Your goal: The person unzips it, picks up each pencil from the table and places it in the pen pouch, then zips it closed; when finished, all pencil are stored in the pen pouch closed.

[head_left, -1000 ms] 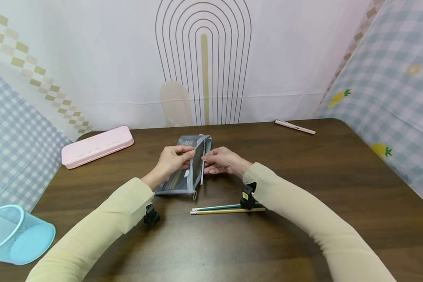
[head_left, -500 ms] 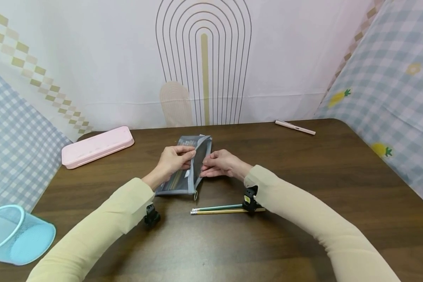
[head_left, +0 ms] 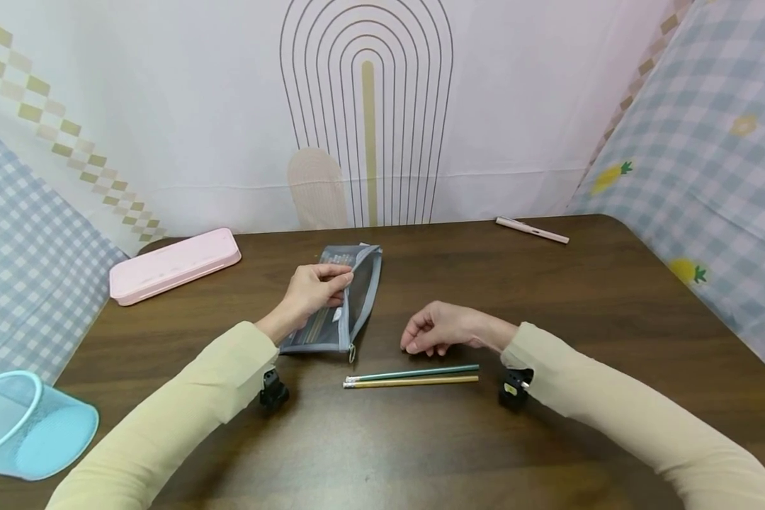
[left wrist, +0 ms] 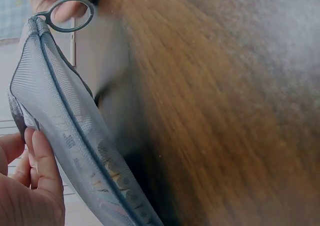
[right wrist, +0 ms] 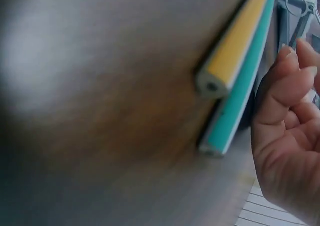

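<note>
My left hand (head_left: 312, 294) pinches the upper edge of a grey mesh pencil pouch (head_left: 361, 294), whose zipped mouth gapes toward the right. Several pencils show dimly through the mesh (left wrist: 75, 131) in the left wrist view. A ring zip pull (left wrist: 91, 17) hangs at the pouch's near corner. My right hand (head_left: 443, 329) hovers right of the pouch, fingers loosely bent and holding nothing. Just below it a green pencil (head_left: 414, 372) and a yellow pencil (head_left: 414, 382) lie side by side on the table. Their blunt, unsharpened ends face the right wrist camera.
A pink pencil box (head_left: 175, 265) lies at the back left of the wooden table (head_left: 370, 453). At the left edge a light-blue mesh cup (head_left: 51, 432) lies tipped. A pale pink pen (head_left: 532, 230) rests near the back right edge.
A thin whitish pencil in my right hand has gone into the pouch and been let go. That hand has since moved right and nearer, toward the two pencils. My left hand keeps its place.
</note>
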{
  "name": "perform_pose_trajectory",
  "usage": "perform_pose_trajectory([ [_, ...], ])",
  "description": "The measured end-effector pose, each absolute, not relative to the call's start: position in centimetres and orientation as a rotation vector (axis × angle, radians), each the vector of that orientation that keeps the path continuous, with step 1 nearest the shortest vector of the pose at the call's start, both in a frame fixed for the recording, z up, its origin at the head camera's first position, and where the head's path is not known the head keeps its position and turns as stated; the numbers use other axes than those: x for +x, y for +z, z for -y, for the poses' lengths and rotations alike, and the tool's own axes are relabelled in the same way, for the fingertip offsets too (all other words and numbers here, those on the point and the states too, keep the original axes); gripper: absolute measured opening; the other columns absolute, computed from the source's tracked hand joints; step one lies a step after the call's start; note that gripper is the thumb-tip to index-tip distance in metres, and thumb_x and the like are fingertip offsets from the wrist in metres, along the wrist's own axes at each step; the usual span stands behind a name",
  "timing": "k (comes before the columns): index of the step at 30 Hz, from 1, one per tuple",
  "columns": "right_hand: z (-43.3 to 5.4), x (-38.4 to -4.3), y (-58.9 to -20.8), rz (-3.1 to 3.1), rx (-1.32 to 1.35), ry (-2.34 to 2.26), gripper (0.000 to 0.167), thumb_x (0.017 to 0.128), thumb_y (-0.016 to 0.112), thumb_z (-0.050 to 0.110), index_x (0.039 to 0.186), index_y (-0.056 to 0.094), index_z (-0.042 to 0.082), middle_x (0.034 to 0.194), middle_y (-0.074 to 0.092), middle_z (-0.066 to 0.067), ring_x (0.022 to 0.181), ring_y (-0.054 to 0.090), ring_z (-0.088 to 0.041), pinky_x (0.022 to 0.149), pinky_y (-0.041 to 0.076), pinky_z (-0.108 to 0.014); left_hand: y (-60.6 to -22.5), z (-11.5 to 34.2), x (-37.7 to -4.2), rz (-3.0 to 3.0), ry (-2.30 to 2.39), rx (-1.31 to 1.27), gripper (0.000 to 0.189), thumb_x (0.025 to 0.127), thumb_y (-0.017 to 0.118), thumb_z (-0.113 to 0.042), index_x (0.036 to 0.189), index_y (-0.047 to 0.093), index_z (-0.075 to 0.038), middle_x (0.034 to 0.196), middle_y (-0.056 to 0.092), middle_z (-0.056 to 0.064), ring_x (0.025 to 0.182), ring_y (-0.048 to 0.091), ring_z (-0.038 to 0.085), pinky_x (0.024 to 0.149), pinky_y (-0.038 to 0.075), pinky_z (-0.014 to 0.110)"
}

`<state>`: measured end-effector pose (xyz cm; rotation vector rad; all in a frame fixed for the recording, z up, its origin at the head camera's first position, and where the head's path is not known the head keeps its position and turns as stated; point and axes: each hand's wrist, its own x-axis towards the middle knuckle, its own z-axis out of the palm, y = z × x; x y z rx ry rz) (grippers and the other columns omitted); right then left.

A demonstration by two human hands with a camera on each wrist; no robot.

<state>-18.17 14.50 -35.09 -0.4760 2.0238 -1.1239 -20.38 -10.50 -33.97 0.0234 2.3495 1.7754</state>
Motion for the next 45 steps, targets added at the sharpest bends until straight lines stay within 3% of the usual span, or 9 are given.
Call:
perform_pose_trajectory([
  [9, -15.0, -16.8, -35.3, -2.052, -0.732, -1.019, 0.006, 0.083, 0.069, 0.003, 0.088, 0.067, 0.001, 0.067, 0.058, 0.005, 0.057, 0.046, -0.008, 0.047, 0.037, -0.02, -34.0, 10.5, -20.3, -2.354, 1.773, 0.028, 0.035, 0.092, 0.062, -0.017, 0.122, 0.061, 0.002, 0.114, 0.063, 0.025, 0.062, 0.06, 0.003, 0.062, 0.056, 0.021],
  [17, -14.8, -16.6, -35.1, -2.108, -0.817, -0.957, 0.004, 0.084, 0.068, 0.001, 0.084, 0.066, -0.002, 0.063, 0.054, 0.006, 0.055, 0.046, -0.005, 0.047, 0.042, -0.019, -34.0, 10.5, -20.3, -2.362, 1.768, 0.032, 0.035, 0.092, 0.062, -0.017, 0.122, 0.061, 0.001, 0.114, 0.063, 0.024, 0.063, 0.06, 0.003, 0.062, 0.056, 0.021],
  [27, -14.8, -16.6, -35.1, -2.208, -0.922, -0.91, 0.007, 0.082, 0.071, 0.003, 0.08, 0.064, 0.004, 0.061, 0.051, 0.007, 0.053, 0.046, -0.003, 0.046, 0.046, -0.019, -33.9, 10.4, -20.2, -2.359, 1.762, 0.034, 0.035, 0.093, 0.061, -0.016, 0.122, 0.061, 0.001, 0.114, 0.063, 0.025, 0.062, 0.059, 0.003, 0.061, 0.056, 0.02],
  [36, -15.0, -16.8, -34.7, -2.32, -1.114, -0.715, 0.012, 0.08, 0.07, 0.003, 0.073, 0.063, 0.011, 0.061, 0.049, 0.01, 0.054, 0.043, 0.001, 0.05, 0.036, -0.014, -34.1, 10.5, -20.2, -2.373, 1.737, 0.026, 0.034, 0.093, 0.062, -0.018, 0.122, 0.062, 0.0, 0.114, 0.063, 0.023, 0.065, 0.06, 0.003, 0.064, 0.057, 0.022],
  [45, -18.1, -18.3, -33.7, -2.372, -1.046, -0.855, 0.01, 0.083, 0.067, 0.002, 0.077, 0.063, 0.009, 0.068, 0.055, 0.006, 0.062, 0.047, -0.005, 0.054, 0.041, -0.017, -34.1, 10.4, -20.4, -2.358, 1.757, 0.034, 0.036, 0.092, 0.062, -0.017, 0.123, 0.06, 0.002, 0.115, 0.063, 0.024, 0.062, 0.06, 0.003, 0.063, 0.057, 0.022],
])
